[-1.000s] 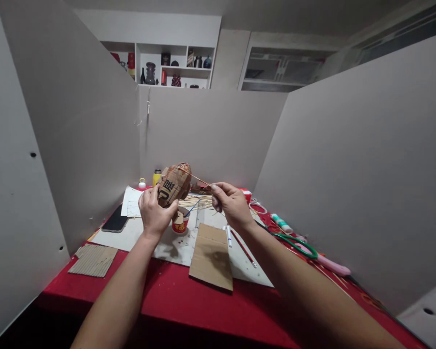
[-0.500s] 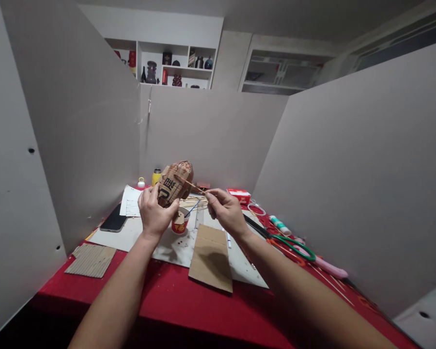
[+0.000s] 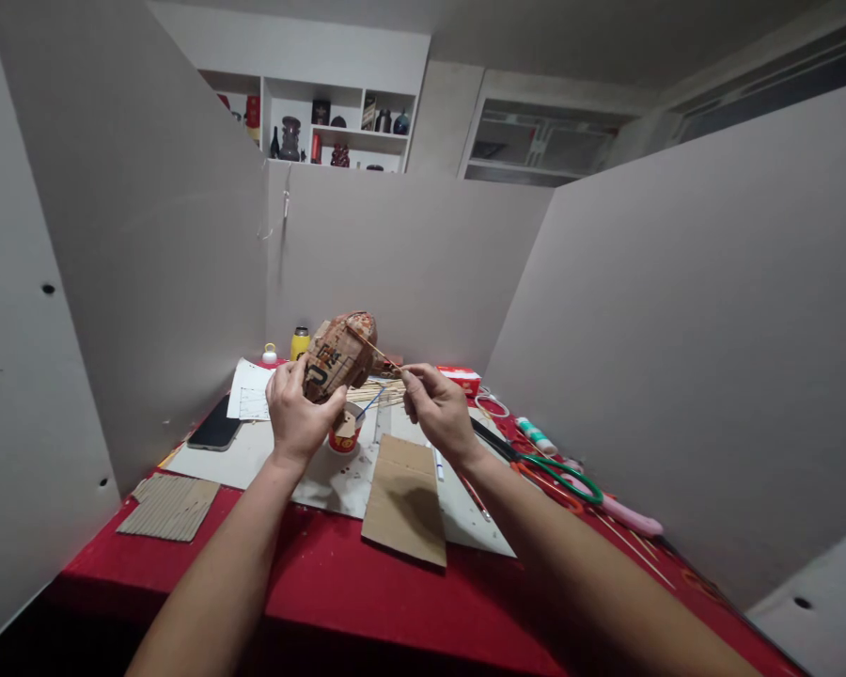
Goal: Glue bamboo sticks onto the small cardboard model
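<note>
My left hand (image 3: 297,414) is wrapped round the lower end of a rounded cardboard model (image 3: 338,353), which is patched from brown pieces with dark printed marks. It is held up tilted above the table. A thin wooden stick (image 3: 381,353) is pinched between the thumb and fingers of my right hand (image 3: 437,409), its far end against the model's upper side. Below the model stands a red paper cup (image 3: 344,440) with a blue stick (image 3: 371,402) and a bit of cardboard at its rim. My left fingers hide the model's lower part.
A cardboard sheet (image 3: 405,503) lies in front, a corrugated piece (image 3: 169,508) and a phone (image 3: 215,423) to the left. Scissors with green and orange handles (image 3: 564,475), a glue bottle (image 3: 536,435) and a pink-handled tool (image 3: 631,515) lie right. Grey panels (image 3: 409,254) enclose the table.
The model has turned slightly in my left hand, and the stick's far end has shifted a little up along its side. The whole view has moved slightly.
</note>
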Action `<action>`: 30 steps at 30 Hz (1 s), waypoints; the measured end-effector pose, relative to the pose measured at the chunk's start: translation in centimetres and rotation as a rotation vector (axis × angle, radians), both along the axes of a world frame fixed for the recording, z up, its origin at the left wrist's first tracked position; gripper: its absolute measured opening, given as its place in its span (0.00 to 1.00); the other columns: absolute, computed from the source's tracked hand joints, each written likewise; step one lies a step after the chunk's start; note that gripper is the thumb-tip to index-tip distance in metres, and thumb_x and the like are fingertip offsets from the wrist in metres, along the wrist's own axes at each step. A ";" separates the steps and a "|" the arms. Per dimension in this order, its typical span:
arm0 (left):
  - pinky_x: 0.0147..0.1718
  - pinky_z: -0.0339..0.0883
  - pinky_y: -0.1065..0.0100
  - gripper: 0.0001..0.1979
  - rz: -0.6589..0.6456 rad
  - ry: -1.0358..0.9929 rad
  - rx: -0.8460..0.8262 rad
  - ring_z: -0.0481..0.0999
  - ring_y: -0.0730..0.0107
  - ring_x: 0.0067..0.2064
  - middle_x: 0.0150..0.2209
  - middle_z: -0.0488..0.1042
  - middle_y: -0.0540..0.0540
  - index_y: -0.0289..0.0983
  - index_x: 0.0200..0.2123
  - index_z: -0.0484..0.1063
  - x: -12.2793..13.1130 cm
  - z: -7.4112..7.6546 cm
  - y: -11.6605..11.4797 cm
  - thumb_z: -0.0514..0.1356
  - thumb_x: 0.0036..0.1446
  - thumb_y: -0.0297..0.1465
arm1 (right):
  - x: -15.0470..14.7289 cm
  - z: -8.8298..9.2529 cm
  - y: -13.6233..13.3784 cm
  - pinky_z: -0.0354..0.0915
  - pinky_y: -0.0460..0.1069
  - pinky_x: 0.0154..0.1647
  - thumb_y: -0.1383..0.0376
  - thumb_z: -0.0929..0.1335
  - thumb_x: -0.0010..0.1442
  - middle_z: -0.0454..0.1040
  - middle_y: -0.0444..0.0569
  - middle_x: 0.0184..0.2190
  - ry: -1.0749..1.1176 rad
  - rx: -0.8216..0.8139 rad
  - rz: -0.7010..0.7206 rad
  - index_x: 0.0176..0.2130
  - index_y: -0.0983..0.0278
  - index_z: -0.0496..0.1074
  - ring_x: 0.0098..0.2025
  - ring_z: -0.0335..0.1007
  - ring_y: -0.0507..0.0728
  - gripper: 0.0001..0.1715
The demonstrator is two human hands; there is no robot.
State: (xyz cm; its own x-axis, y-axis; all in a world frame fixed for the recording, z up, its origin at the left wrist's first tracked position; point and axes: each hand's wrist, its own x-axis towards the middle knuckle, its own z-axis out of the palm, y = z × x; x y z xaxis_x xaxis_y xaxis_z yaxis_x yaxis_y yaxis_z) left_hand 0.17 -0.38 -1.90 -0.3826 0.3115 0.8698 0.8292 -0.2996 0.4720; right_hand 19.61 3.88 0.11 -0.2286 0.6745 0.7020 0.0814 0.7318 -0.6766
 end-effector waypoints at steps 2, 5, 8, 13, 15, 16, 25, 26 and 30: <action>0.52 0.68 0.50 0.28 -0.025 -0.017 -0.001 0.74 0.51 0.48 0.44 0.73 0.38 0.34 0.51 0.73 0.0 0.1 -0.1 0.67 0.47 0.38 | 0.1 -0.3 -0.1 0.57 0.46 0.20 0.50 0.64 0.65 0.62 0.38 0.17 -0.040 0.029 -0.001 0.40 0.62 0.72 0.17 0.58 0.49 0.19; 0.52 0.68 0.50 0.27 -0.059 -0.049 -0.005 0.74 0.52 0.48 0.44 0.73 0.38 0.32 0.50 0.73 0.1 0.2 -0.2 0.67 0.47 0.38 | 0.2 -1.2 -0.4 0.58 0.46 0.21 0.52 0.64 0.66 0.64 0.39 0.18 -0.175 0.126 0.034 0.41 0.63 0.73 0.18 0.60 0.49 0.18; 0.53 0.68 0.50 0.27 -0.083 -0.070 -0.013 0.74 0.52 0.49 0.45 0.73 0.38 0.33 0.50 0.73 0.0 0.2 -0.2 0.67 0.47 0.38 | 0.4 -1.1 -0.3 0.59 0.45 0.22 0.53 0.64 0.67 0.64 0.39 0.18 -0.170 0.178 0.000 0.41 0.64 0.74 0.19 0.60 0.49 0.18; 0.54 0.67 0.50 0.27 -0.103 -0.102 -0.023 0.74 0.52 0.50 0.45 0.73 0.39 0.34 0.50 0.73 -0.1 0.2 -0.1 0.67 0.46 0.38 | 0.8 -0.5 0.1 0.60 0.45 0.22 0.56 0.63 0.68 0.64 0.39 0.17 -0.123 0.230 -0.101 0.42 0.64 0.74 0.19 0.60 0.50 0.16; 0.54 0.67 0.50 0.27 -0.109 -0.113 -0.024 0.74 0.52 0.50 0.44 0.74 0.39 0.33 0.50 0.74 -0.2 0.2 0.0 0.67 0.46 0.38 | 0.9 -0.9 -0.1 0.63 0.45 0.25 0.58 0.64 0.67 0.70 0.43 0.20 -0.235 0.332 -0.076 0.42 0.63 0.75 0.20 0.64 0.50 0.14; 0.54 0.67 0.50 0.27 -0.111 -0.115 -0.023 0.74 0.52 0.50 0.44 0.74 0.39 0.33 0.50 0.74 -0.2 0.2 0.0 0.67 0.46 0.38 | 1.0 -1.1 -0.3 0.64 0.46 0.26 0.60 0.64 0.67 0.73 0.45 0.23 -0.275 0.380 -0.068 0.42 0.63 0.76 0.22 0.66 0.50 0.13; 0.53 0.68 0.52 0.26 -0.107 -0.130 -0.013 0.74 0.54 0.48 0.44 0.73 0.40 0.34 0.49 0.74 -0.4 0.2 0.1 0.67 0.46 0.38 | 1.5 -1.5 -0.6 0.72 0.47 0.31 0.64 0.65 0.66 0.82 0.52 0.33 -0.271 0.502 -0.154 0.46 0.64 0.77 0.28 0.78 0.54 0.13; 0.53 0.68 0.52 0.27 -0.104 -0.131 -0.013 0.74 0.54 0.48 0.44 0.73 0.39 0.34 0.49 0.74 -0.4 0.3 0.0 0.67 0.46 0.38 | 1.5 -1.5 -0.6 0.74 0.48 0.35 0.65 0.65 0.66 0.83 0.54 0.36 -0.276 0.519 -0.146 0.46 0.64 0.77 0.33 0.80 0.56 0.13; 0.53 0.68 0.52 0.27 -0.103 -0.133 -0.009 0.74 0.54 0.48 0.44 0.73 0.40 0.34 0.49 0.74 -0.3 0.3 0.0 0.67 0.45 0.38 | 1.8 -1.4 -0.6 0.76 0.50 0.39 0.65 0.65 0.66 0.83 0.54 0.39 -0.198 0.489 -0.208 0.48 0.63 0.77 0.37 0.82 0.57 0.14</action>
State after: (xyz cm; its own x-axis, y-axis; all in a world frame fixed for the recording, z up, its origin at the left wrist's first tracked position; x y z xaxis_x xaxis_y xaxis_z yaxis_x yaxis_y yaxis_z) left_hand -0.16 -0.39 -1.55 -0.4593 0.3630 0.8107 0.7244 -0.3751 0.5784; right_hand 21.38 3.32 -1.28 -0.2847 0.3263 0.9014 0.3487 0.9111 -0.2197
